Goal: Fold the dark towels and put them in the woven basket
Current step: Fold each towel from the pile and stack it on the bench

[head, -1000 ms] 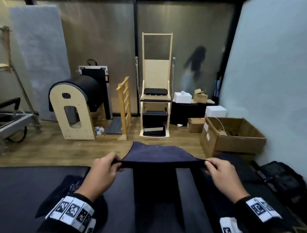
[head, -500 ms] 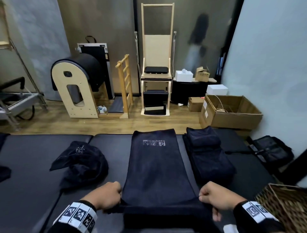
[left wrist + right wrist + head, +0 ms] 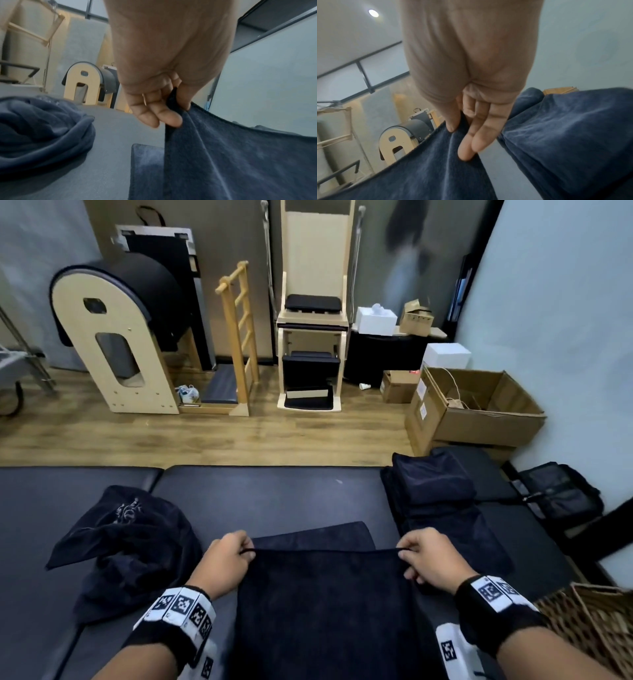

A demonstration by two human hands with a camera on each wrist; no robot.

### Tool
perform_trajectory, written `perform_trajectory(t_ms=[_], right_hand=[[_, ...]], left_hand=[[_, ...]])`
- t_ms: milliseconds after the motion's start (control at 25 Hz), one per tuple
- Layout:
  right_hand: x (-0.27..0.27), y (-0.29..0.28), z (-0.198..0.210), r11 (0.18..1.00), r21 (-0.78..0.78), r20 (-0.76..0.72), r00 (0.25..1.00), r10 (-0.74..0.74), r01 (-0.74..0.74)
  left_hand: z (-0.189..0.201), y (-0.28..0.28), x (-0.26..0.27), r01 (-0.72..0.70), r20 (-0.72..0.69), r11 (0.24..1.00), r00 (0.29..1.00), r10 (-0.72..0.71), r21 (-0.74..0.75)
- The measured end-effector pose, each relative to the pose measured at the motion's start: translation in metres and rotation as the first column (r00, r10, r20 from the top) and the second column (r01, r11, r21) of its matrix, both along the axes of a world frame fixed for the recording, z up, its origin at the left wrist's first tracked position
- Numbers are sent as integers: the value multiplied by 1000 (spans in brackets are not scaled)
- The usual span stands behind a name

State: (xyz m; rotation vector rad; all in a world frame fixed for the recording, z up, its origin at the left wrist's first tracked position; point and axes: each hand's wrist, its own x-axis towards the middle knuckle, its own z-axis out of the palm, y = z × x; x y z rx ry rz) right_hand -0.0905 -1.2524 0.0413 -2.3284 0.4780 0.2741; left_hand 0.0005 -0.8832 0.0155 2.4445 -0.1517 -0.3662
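Note:
I hold a dark navy towel [image 3: 322, 607] stretched between both hands above the padded table [image 3: 274, 494]. My left hand [image 3: 228, 559] pinches its left corner between thumb and fingers [image 3: 169, 119]. At the other corner my right hand [image 3: 422, 559] pinches the edge the same way, the fingers [image 3: 471, 146] curled under the cloth. The towel's far end [image 3: 315, 537] lies flat on the table beyond the lifted edge. A crumpled dark towel [image 3: 126, 546] lies to the left. Folded dark towels [image 3: 435, 498] are stacked to the right. The woven basket [image 3: 589, 625] shows at the lower right.
Beyond the table's far edge is a wood floor with an arched barrel [image 3: 113, 337], a wooden chair frame [image 3: 313, 313] and an open cardboard box [image 3: 476, 412]. A black bag [image 3: 561, 494] sits by the right wall.
The towel was laid out long on the table; both hands then lifted its near edge and carried it forward over the flat part. My view tilted further down.

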Motion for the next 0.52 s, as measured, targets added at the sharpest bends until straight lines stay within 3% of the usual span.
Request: perform_trajectory(t_ms=[240,360,520], right_hand=[[111,14,-50,973,-195,-18,992,122,-123],[149,16,-85,938,-254,-105,971,216,-237],[166,15,-115,907,-331,-152,963,223,-262]], left_hand=[[-76,10,76,-26,10,993,1000,25,119],[-103,14,102,107,17,979,994,-112,175],[-116,16,116,265,30,916,958,-287,300]])
